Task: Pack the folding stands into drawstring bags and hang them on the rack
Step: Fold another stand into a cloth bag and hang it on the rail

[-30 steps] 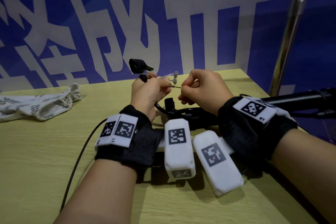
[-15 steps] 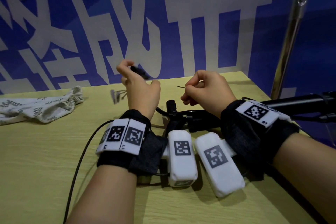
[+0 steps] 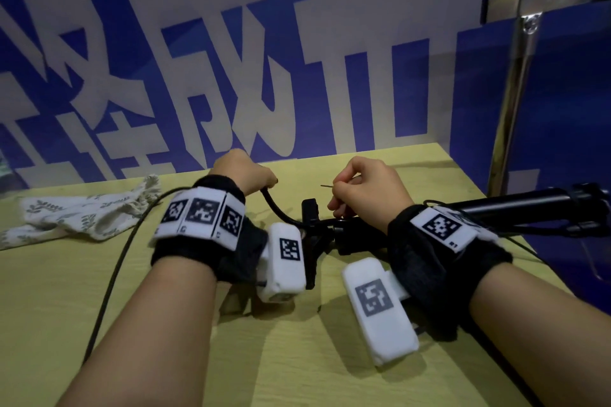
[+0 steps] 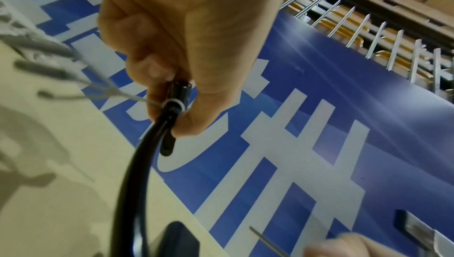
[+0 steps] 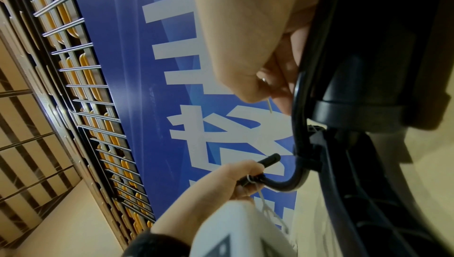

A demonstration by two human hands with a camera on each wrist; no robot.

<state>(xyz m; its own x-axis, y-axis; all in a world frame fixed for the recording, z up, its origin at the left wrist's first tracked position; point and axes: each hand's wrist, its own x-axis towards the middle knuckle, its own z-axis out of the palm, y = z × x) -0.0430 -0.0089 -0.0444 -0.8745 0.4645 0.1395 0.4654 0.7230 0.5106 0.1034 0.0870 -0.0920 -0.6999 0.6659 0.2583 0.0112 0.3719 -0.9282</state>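
Note:
A black folding stand (image 3: 515, 203) lies on the table (image 3: 99, 291) at the right, its head (image 3: 312, 218) between my wrists. A black cable (image 3: 276, 208) curves up from the head. My left hand (image 3: 264, 182) grips the cable's plug end (image 4: 179, 92), where thin white strings (image 4: 115, 90) hang blurred. My right hand (image 3: 337, 190) pinches a thin metal pin (image 3: 326, 186) above the head; the right wrist view shows the pin (image 5: 269, 106) poking out below my fingertips. A leaf-print drawstring bag (image 3: 89, 208) lies flat at the far left.
A blue board with white characters (image 3: 297, 59) walls the table's far edge. A shiny metal post (image 3: 515, 92) stands at the back right. A wire rack (image 4: 368, 28) shows beyond the board. A thin black wire (image 3: 109, 281) runs along my left forearm.
My left hand has swung left and down, away from the right hand, with the cable end in it. The right hand has stayed almost still with the pin.

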